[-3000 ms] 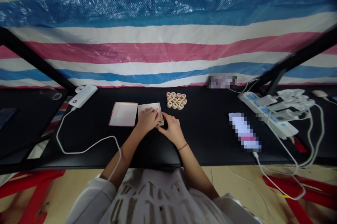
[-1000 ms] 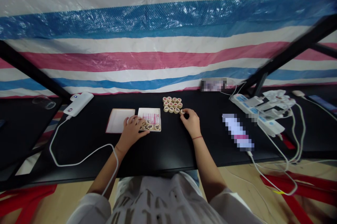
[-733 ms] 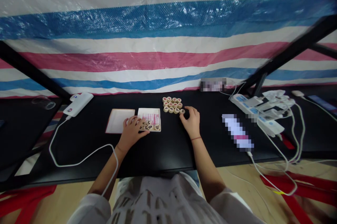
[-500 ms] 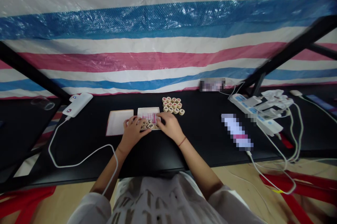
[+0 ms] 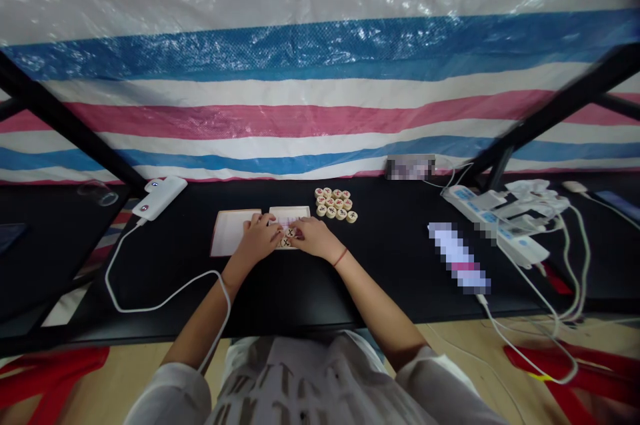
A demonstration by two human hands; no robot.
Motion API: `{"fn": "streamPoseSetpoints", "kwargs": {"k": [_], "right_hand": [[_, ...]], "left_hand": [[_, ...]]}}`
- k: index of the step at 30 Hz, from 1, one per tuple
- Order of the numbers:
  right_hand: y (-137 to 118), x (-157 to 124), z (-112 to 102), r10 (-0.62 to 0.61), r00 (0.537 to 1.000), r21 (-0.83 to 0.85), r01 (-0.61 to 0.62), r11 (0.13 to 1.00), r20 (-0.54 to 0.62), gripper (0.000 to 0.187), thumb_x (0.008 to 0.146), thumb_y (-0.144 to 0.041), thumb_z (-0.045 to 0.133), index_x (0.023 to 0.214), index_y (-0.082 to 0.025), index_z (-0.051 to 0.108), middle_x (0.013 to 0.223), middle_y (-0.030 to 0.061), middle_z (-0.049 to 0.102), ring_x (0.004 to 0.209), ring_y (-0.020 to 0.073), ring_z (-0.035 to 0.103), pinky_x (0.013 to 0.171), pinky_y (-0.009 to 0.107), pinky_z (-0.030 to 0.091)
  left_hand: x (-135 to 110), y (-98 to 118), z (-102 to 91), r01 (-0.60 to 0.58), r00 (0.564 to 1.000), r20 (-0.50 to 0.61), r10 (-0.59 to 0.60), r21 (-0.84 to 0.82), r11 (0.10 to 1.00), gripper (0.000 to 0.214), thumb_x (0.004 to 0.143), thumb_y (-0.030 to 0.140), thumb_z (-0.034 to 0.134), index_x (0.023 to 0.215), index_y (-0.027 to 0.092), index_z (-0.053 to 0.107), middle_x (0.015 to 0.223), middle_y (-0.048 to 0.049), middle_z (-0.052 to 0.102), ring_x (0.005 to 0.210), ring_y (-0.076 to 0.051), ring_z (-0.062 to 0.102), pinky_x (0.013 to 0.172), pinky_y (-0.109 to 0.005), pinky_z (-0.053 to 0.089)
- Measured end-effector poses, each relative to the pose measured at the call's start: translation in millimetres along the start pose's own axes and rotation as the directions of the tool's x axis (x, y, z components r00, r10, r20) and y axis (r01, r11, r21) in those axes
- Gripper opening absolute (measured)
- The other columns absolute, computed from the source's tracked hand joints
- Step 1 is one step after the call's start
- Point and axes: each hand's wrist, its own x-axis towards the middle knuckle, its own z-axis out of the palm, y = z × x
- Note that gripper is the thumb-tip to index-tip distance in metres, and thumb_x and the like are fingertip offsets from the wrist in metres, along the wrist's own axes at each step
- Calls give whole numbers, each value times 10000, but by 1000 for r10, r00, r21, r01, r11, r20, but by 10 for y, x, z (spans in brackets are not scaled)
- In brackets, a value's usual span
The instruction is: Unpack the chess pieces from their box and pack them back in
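At the white box (image 5: 295, 210), my right hand (image 5: 315, 237) is back beside my left hand (image 5: 260, 238); the near row of pieces (image 5: 341, 214) now equals the farther rows (image 5: 329, 202). Either hand's grip I cannot tell.

Backdrop's basically one big striped plastic sheet (image 5: 300, 122), blue, white and pinkish-red, kinda wrinkly with light glaring off the upper part. Black table (image 5: 390, 272) right up against it, slanted black bars (image 5: 67, 122) either side, tan floor (image 5: 450, 358), red stools (image 5: 63, 375) in the bottom corners
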Motion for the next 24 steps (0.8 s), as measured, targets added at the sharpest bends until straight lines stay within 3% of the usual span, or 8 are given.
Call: {"fn": "streamPoseSetpoints", "kwargs": {"k": [7,14,19,24], "right_hand": [[-59,132,13,35,999,-71,-34,997,19,239,897,-362,544,890,-173,691,1012,118,675,981,257,601,774,316,402],[-46,185,15,57,998,38,-57,998,-2,107,831,-275,607,870,-187,656,885,68,695,932,239,609,764,309,376],[-5,137,-15,63,994,267,-39,963,-84,73,842,-241,602,837,-196,660,857,20,700,853,170,614,755,262,374],[-30,66,27,10,999,246,0,969,-39,104,841,-232,595,806,-211,691,799,6,696,873,178,606,754,267,345]], "left_hand": [[26,21,-30,17,998,58,-11,-105,994,199,908,349,501,970,231,649,1027,-52,684,1028,-262,493,858,-418,354],[-30,-10,-172,196,978,-25,-207,-224,955,226,924,355,481,1034,259,653,1028,-26,714,1006,-258,532,844,-416,362],[-188,7,-127,137,990,20,-136,-210,968,248,930,372,474,1002,281,692,982,-21,724,977,-252,530,820,-407,373],[-292,41,-32,79,995,-52,-86,-112,991,251,940,366,472,1014,285,698,1103,-31,682,1013,-249,502,807,-391,384]]}}
